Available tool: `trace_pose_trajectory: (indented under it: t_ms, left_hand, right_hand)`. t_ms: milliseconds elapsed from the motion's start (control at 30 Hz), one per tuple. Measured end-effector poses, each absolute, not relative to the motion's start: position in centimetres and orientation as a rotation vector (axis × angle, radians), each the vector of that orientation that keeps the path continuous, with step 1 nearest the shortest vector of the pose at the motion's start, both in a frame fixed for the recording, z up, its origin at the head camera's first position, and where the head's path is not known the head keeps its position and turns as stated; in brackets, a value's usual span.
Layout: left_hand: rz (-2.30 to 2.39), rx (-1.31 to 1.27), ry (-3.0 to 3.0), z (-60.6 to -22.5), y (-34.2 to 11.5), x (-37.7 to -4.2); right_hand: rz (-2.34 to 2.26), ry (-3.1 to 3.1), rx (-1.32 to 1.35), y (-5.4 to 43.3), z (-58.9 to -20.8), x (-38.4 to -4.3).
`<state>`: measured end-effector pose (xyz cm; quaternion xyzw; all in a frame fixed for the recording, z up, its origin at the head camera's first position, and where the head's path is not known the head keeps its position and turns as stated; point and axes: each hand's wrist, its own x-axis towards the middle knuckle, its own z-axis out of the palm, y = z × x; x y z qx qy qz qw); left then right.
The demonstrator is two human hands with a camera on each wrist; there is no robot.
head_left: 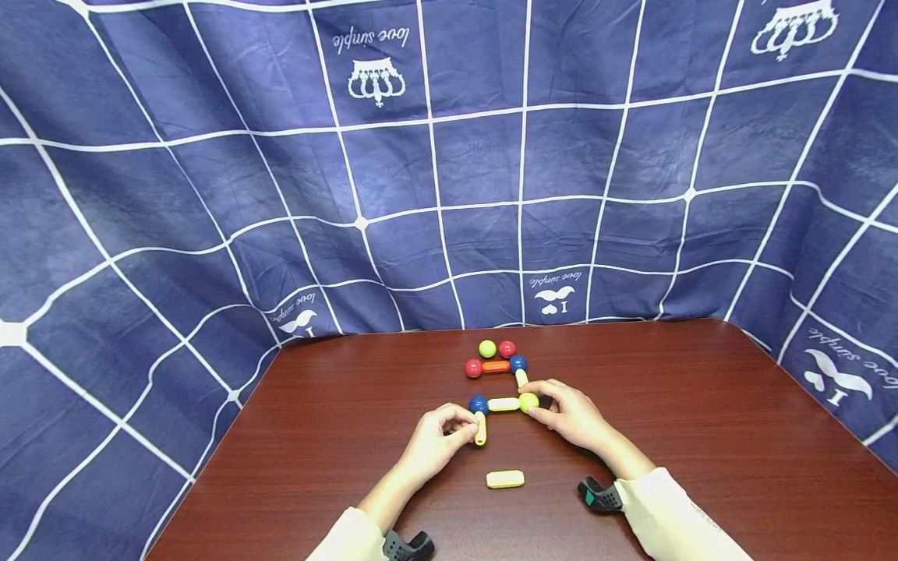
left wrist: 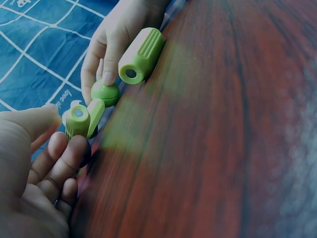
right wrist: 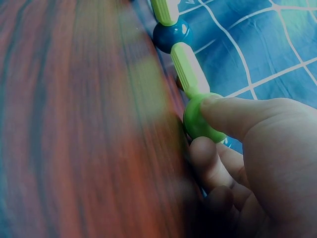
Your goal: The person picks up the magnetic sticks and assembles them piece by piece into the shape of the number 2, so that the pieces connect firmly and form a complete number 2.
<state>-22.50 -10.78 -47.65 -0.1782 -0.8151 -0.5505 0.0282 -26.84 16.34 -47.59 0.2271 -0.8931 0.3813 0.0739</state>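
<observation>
My right hand (head_left: 571, 414) pinches a yellow-green ball (head_left: 528, 403) between thumb and fingers. A yellow rod (head_left: 503, 404) runs left from that ball to a blue ball (head_left: 479, 404). From the blue ball another yellow rod (head_left: 480, 430) points toward me. My left hand (head_left: 436, 442) is at this rod's left side. In the left wrist view, the fingertips (left wrist: 75, 146) overlap the rod's end, while a narrow gap shows beside the thumb. Behind the right fingers, a further yellow rod (head_left: 521, 378) reaches back to a second blue ball (head_left: 517, 364); its near end is hidden.
An orange-red rod (head_left: 496, 366) links the far blue ball to a red ball (head_left: 474, 368). Behind them lie a yellow-green ball (head_left: 487, 348) and a red ball (head_left: 507, 348). One loose yellow rod (head_left: 505, 479) lies nearer me on the brown table (head_left: 337, 436). Blue cloth (head_left: 477, 164) hangs behind.
</observation>
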Motion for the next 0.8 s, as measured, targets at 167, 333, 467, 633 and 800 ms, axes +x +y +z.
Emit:
trace_pose_trajectory:
  t_ms: [167,333,467,633,800]
  left_hand:
    - [-1.817,-0.489,-2.497,-47.2,-10.6,-22.3]
    - [-1.923,-0.493,-2.451,-47.4,-10.9,-22.6]
    - [-1.962,-0.475,-2.428,-47.3,-10.8,-22.7]
    - [-2.008,-0.399,-2.413,-47.1,-10.8,-22.6]
    - [-2.053,-0.286,-2.398,-46.5,-10.8,-22.9]
  right_hand:
    - [1.143,-2.673,0.687,16.3,-47.6,-26.9]
    - [1.139,-2.654,0.694,16.4,-47.5,-26.9]
    - [1.132,-2.646,0.685,16.4,-47.6,-27.0]
    - [1.143,-2.686,0.657,16.5,-47.7,-26.9]
    - [1.157,-2.682,0.663,16.4,-47.7,-26.9]
